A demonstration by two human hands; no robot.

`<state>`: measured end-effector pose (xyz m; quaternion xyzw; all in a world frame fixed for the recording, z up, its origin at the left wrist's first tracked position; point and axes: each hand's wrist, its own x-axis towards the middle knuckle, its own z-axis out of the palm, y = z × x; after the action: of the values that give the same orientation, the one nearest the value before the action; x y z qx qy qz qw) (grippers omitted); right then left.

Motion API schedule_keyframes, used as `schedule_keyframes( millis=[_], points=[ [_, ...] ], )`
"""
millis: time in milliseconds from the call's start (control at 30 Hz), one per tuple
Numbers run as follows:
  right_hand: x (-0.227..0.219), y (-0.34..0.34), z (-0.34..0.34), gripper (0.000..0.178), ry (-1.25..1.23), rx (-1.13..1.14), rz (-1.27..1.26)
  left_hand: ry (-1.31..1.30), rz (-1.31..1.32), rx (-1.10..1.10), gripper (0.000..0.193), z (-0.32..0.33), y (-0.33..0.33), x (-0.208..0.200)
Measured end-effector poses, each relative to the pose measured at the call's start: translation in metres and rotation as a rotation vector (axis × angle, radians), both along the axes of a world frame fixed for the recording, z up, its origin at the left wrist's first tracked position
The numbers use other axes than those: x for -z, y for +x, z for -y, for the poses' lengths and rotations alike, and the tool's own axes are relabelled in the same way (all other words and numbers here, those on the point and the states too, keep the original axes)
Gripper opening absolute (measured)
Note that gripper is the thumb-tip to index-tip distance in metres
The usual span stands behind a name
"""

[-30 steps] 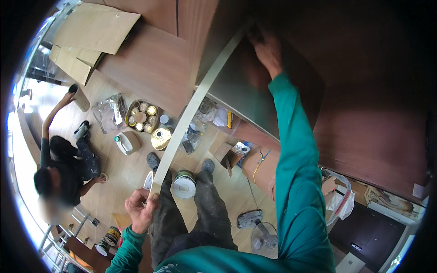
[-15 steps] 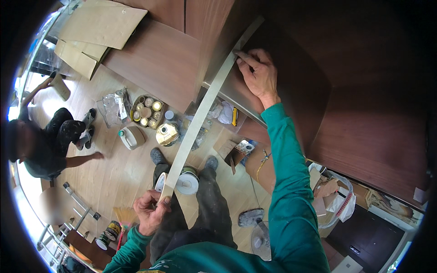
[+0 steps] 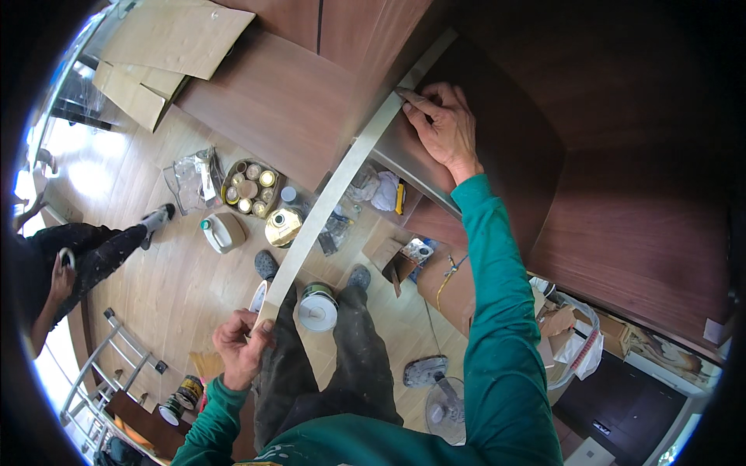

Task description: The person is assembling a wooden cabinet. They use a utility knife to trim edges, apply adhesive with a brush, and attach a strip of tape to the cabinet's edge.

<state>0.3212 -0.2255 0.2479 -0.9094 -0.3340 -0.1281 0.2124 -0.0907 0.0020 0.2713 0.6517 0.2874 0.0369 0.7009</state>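
My left hand [image 3: 242, 349] is closed around a roll of pale masking tape [image 3: 259, 297] above my legs. From it a long strip of tape [image 3: 334, 190] stretches taut up and away to the wooden cabinet [image 3: 505, 124]. The far end of that strip lies along the cabinet's edge. There my right hand [image 3: 444, 132] pinches and presses the tape's side with index finger and thumb, its other fingers curled. A white-lidded can [image 3: 318, 308] stands on the floor between my feet.
A tray of small cans [image 3: 250, 188], a jug [image 3: 224, 233] and a gold tin [image 3: 283, 227] stand on the floor. Cardboard [image 3: 167, 46] lies at the far left. A co-worker's legs [image 3: 93, 241] reach in from the left, above a metal ladder [image 3: 116, 357]. A fan [image 3: 445, 408] stands near.
My left hand with the tape roll has shifted slightly left and up. My right hand stays nearly in place. The co-worker has moved toward the left edge and changed posture.
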Motion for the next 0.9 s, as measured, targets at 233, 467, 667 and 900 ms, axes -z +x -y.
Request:
schedule_keyframes(
  millis=[233,467,667,900],
  points=[
    [-0.001,0.001,0.001,0.029,-0.009,-0.008,-0.021,-0.006,0.024,-0.02,0.018,-0.003,0.001,-0.005],
    [-0.003,0.0,0.001,0.03,-0.04,-0.014,-0.001,0.005,0.027,-0.025,0.019,-0.01,0.004,-0.007],
    [-0.004,-0.001,0.001,0.029,-0.045,-0.002,-0.011,0.055,0.025,-0.008,0.021,-0.012,0.003,-0.004],
    [-0.005,0.0,0.0,0.029,-0.048,-0.023,0.019,0.1,0.025,-0.001,0.023,-0.011,0.004,-0.001]
  ],
)
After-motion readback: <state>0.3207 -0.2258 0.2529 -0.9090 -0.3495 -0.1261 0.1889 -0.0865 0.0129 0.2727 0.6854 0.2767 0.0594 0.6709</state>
